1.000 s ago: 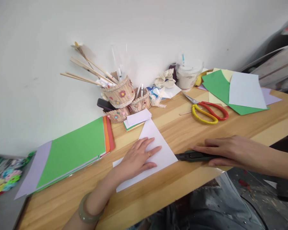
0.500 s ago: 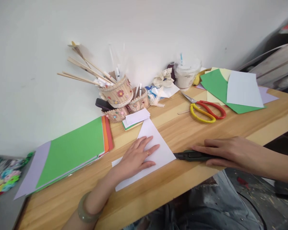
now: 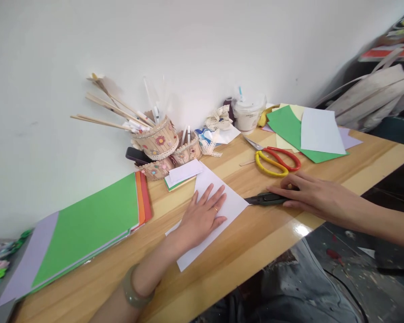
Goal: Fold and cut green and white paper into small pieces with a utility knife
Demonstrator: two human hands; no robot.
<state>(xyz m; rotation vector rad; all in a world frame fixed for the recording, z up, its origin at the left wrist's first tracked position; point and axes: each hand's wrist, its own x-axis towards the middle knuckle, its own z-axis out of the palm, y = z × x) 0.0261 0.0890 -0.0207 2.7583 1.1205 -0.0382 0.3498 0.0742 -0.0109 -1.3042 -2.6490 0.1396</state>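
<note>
Hands on the wooden table (image 3: 222, 269), near its front edge; left hand (image 3: 202, 217) lies flat, fingers spread, pressing a white sheet (image 3: 234, 204), grasping nothing; right hand (image 3: 309, 195) rests palm-down over the rear of a dark utility knife (image 3: 264, 198), fingers stretched along it and loosely curled on it; knife tip just touches the sheet's right corner. Yellow-and-red scissors (image 3: 276, 159) lie just behind the right hand, apart from it; green-topped paper stack (image 3: 87, 224) toward the left edge; decorated stick holders (image 3: 158, 141) at the back edge against the wall.
</note>
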